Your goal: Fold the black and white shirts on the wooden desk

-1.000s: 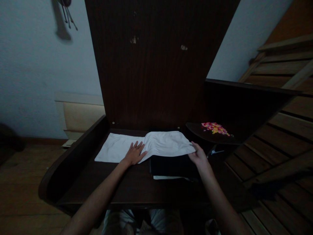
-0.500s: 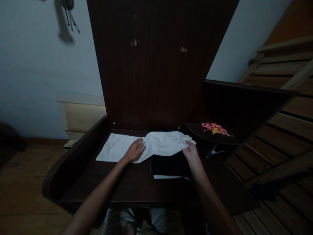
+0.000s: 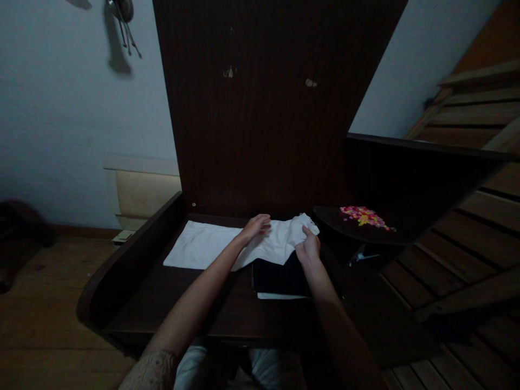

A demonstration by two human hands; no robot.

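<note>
And here, behind the right hand's grip, rises the tall dark panel (image 3: 260, 119), with the dark desk (image 3: 162, 309) spreading below and around that grip. Off to the grip's right stands the slatted wooden frame (image 3: 467, 216). Now the long white cloth (image 3: 207, 246): its far-left end lies flat on the desk, its middle runs over the black folded stack (image 3: 280, 276), and its right end is bunched up in the grip. That stack sits just below and left of the grip, a pale edge (image 3: 282, 296) showing underneath. The right hand (image 3: 309, 249) pinches the bunched end, thumb up, fingers curled. Left of it, the left hand (image 3: 255, 227) is open over the cloth's middle, fingers loosely together; contact there, I can't tell! Right of the grip, a small shelf (image 3: 341, 222) bears the pink and yellow heap (image 3: 365, 216), with a light-blue item (image 3: 363, 257) below.
</note>
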